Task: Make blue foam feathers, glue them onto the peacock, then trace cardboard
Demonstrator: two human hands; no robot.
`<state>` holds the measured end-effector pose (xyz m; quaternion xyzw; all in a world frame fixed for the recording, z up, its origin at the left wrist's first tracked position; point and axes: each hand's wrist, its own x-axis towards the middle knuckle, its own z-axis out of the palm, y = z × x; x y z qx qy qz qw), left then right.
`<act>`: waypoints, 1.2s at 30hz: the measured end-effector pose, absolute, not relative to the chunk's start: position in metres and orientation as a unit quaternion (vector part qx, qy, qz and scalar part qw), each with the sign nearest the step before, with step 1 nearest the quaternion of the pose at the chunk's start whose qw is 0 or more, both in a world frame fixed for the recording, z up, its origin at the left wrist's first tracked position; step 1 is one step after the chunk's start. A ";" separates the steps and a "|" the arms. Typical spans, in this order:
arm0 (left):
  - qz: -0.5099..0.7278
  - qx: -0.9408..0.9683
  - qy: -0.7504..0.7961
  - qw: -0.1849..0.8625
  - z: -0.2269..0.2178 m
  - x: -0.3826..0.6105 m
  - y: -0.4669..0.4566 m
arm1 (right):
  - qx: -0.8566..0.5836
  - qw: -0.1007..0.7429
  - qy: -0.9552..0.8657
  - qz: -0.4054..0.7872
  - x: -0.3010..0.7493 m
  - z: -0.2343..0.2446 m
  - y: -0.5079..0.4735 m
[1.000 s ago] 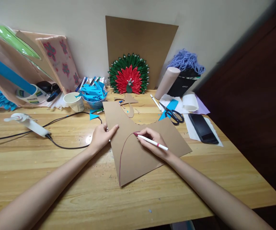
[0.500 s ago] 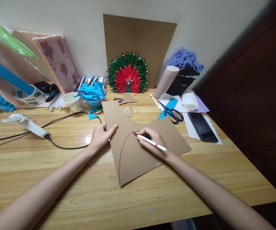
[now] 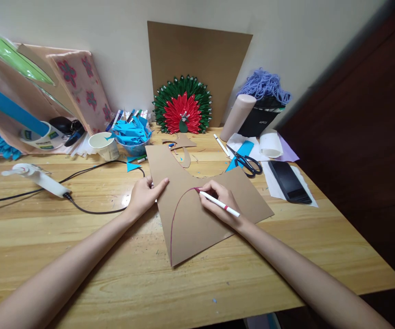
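Observation:
A sheet of brown cardboard (image 3: 197, 233) with a curved cut-out along its far edge lies at a slant on the wooden table. My left hand (image 3: 146, 194) grips its left edge, thumb on top and the other fingers mostly hidden beneath. Between the fingers of my right hand (image 3: 220, 201) is a white marker (image 3: 221, 204) with a red band. Its dark red tip touches the cardboard at the end of a curved dark red line, which rises from the near corner and bends over to the right.
Cardboard scraps (image 3: 184, 140) lie beyond the sheet. To the right are black scissors (image 3: 247, 163) and a phone (image 3: 290, 182). A glue gun (image 3: 41, 178) with a black cord, a paper cup (image 3: 104, 145) and a tub of blue strips (image 3: 133, 137) stand left. A red-green peacock (image 3: 184, 107) is behind.
My right hand has moved slightly to the right with the marker, and the red line is a little longer at its top. My left hand and the cardboard have stayed in place.

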<state>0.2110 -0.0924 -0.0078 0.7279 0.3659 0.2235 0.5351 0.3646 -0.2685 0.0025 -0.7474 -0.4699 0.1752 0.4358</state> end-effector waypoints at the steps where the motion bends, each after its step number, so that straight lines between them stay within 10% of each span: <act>1: 0.222 0.727 0.366 0.537 -0.008 0.211 -0.092 | -0.749 0.435 -0.469 0.172 0.365 0.003 -0.268; 36: 0.197 0.780 0.365 0.468 -0.007 0.208 -0.090 | -0.730 0.495 -0.424 0.203 0.366 0.002 -0.270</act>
